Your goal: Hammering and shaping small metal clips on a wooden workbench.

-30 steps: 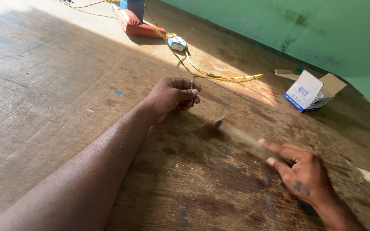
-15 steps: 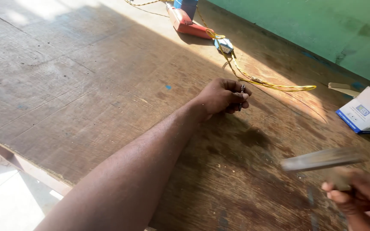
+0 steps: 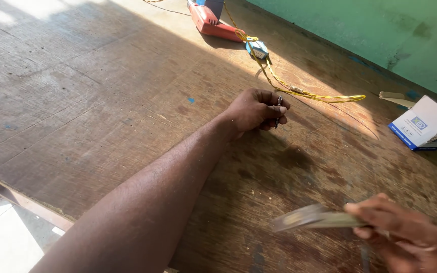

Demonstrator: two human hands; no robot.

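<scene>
Two bare hands are seen. No sleeve is worn on the long forearm of the left hand (image 3: 254, 108), which is uncovered from elbow to wrist. The right hand (image 3: 405, 237), near right, is blurred; no glove is worn.

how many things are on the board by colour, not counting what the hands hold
red: 1, power tool
yellow: 1, cord
blue: 1, small plug block
white and blue: 1, box
total: 4

A single head-worn camera looks steeply down and forward across a wooden worktop (image 3: 102, 101) (close range), toward a green wall (image 3: 380, 35).
</scene>
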